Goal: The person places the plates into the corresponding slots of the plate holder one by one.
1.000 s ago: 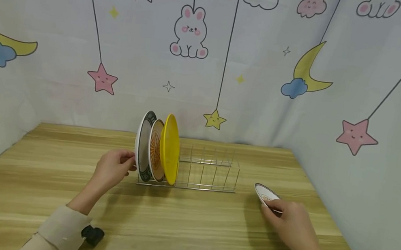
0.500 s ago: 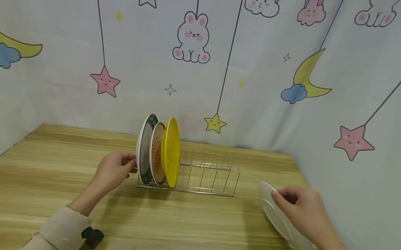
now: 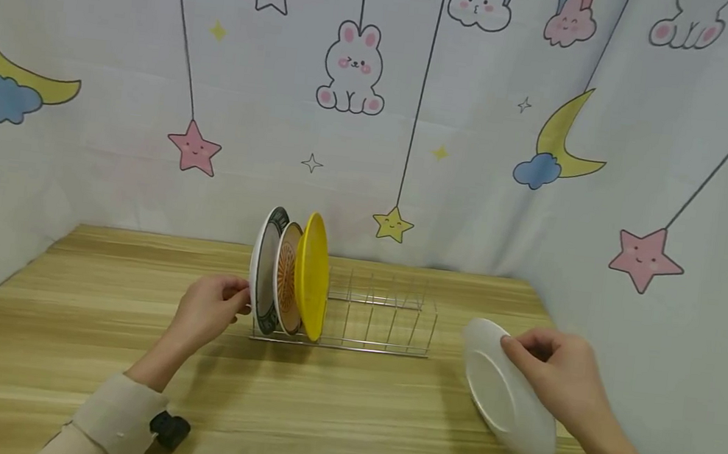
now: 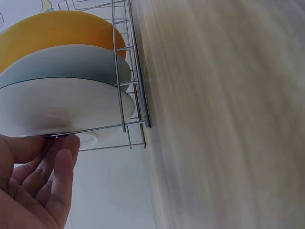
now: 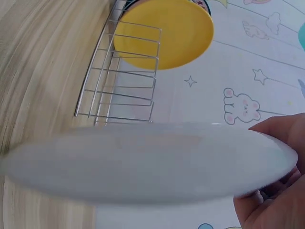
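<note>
A wire dish rack (image 3: 351,348) stands on the table, with plates upright at its left end. Outermost is a white plate with a dark green patterned rim (image 3: 258,268), then an orange-patterned plate (image 3: 286,282), then a yellow plate (image 3: 314,281). My left hand (image 3: 209,308) pinches the rack's end wire between thumb and fingers, beside the outermost plate. To the right of the rack, my right hand (image 3: 562,373) grips a white plate (image 3: 493,388) by its upper edge. That plate is tilted, its plain underside facing the head camera, and its lower part is blurred.
The rack's right-hand slots (image 5: 128,83) hold no plates. The wood-grain table (image 3: 343,424) extends around the rack. A white curtain (image 3: 471,223) with cartoon prints hangs behind and along the right side.
My right hand has lifted the white plate and turned it, so its underside shows instead of its patterned face. My left hand keeps its hold at the rack's left end.
</note>
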`<control>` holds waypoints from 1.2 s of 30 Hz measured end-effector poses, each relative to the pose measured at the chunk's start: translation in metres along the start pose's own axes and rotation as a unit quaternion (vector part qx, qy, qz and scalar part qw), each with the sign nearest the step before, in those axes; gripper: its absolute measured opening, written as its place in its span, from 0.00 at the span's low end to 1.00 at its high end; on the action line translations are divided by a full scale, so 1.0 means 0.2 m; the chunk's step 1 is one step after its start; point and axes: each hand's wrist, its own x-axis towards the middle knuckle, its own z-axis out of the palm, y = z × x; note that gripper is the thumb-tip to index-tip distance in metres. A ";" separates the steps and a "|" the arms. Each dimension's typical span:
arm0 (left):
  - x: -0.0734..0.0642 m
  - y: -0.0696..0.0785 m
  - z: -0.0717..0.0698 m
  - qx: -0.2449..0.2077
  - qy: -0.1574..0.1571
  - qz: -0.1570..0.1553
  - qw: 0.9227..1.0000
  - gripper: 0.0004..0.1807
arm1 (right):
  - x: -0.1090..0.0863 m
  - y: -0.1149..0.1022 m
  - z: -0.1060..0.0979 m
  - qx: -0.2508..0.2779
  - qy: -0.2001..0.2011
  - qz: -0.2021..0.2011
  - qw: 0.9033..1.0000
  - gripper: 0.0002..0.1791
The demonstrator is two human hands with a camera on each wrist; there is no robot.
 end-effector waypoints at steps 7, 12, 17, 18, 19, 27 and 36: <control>0.00 0.00 0.00 0.001 0.000 -0.002 1.000 0.15 | 0.01 -0.02 -0.01 0.075 0.042 0.033 0.996 0.15; 0.00 0.00 -0.01 0.001 -0.002 -0.005 1.000 0.15 | 0.03 -0.07 -0.01 0.119 0.069 0.036 0.990 0.18; 0.00 0.00 -0.01 0.002 -0.003 -0.005 1.000 0.15 | 0.04 -0.14 0.02 0.147 0.108 0.018 0.983 0.17; 0.00 0.00 -0.01 0.002 -0.003 -0.005 1.000 0.15 | 0.05 -0.15 0.02 0.155 0.116 0.016 0.981 0.16; 0.00 0.00 -0.01 0.002 -0.003 -0.006 1.000 0.15 | 0.05 -0.16 0.03 0.162 0.121 0.015 0.979 0.15; 0.01 0.00 -0.01 0.012 0.003 -0.006 1.000 0.15 | 0.11 -0.27 0.10 0.247 0.134 0.000 0.960 0.11; 0.01 0.00 -0.01 0.008 0.003 -0.008 1.000 0.15 | 0.15 -0.32 0.20 0.297 0.140 -0.049 0.943 0.08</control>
